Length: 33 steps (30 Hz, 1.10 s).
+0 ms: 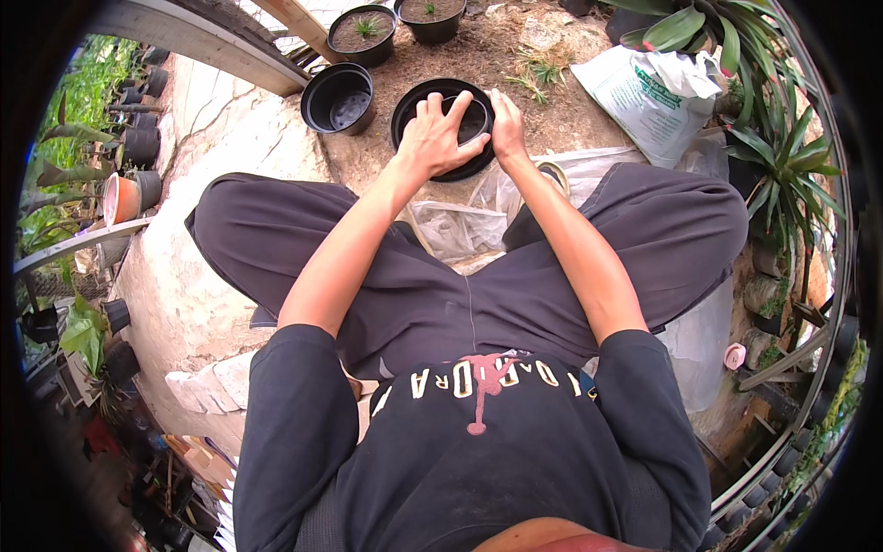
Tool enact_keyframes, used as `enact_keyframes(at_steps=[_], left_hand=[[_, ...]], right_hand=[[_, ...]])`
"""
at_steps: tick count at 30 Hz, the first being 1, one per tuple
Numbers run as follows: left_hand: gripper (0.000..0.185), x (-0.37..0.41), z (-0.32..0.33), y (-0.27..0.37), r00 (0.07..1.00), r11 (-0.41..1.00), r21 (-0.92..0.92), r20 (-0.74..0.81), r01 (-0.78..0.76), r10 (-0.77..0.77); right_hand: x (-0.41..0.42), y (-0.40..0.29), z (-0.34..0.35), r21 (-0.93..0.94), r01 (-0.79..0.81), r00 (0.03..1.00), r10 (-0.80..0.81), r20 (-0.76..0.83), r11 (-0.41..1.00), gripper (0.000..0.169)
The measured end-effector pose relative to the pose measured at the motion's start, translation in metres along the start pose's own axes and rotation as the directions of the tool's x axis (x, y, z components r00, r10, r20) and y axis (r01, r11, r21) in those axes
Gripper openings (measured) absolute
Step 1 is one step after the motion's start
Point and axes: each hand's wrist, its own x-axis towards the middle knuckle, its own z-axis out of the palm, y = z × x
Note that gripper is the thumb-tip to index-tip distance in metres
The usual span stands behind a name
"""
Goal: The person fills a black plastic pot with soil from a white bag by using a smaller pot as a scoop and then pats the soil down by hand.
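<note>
A round black plastic pot [445, 176] stands on the soil in front of my crossed legs. My left hand [438, 134] lies over its left side and opening, fingers spread, thumb against the right part of the rim. Along the right outer side rests my right hand [507, 127], cupped with its fingers together and pointing away from me. A second, smaller rim shows inside the pot, though my left hand hides much of it. Just left is an empty black pot [338, 100], tilted a little towards me.
Two soil-filled black pots [362, 38] with small green plants stand at the back. Loose grass tufts [541, 72] lie to the right, near a white printed sack [648, 103]. Clear plastic sheeting [459, 228] lies before my legs. A wooden post [207, 45] rises at left; leafy plants [786, 172] line the right.
</note>
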Motion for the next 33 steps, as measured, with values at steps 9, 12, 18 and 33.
enact_keyframes(at_steps=[9,12,18,33], left_hand=[[0.075,0.004,0.001,0.0,0.997,0.998,-0.057,0.075,0.04,-0.035],[0.076,0.016,-0.011,-0.008,1.0,0.999,-0.037,0.006,-0.012,0.012],[0.07,0.027,-0.043,-0.001,0.985,0.995,-0.049,-0.152,-0.091,0.083],[0.073,0.023,-0.02,-0.017,0.99,0.988,0.066,0.034,-0.137,0.135]], right_hand=[[0.004,-0.013,0.002,0.07,-0.14,0.989,0.136,0.06,0.988,0.041],[0.01,-0.007,0.007,0.037,-0.111,0.993,0.109,0.055,0.993,0.043],[0.012,-0.006,0.015,0.116,-0.137,0.991,0.136,0.019,0.984,0.045],[0.0,-0.031,0.034,0.259,-0.285,0.948,0.311,-0.067,0.923,0.039]])
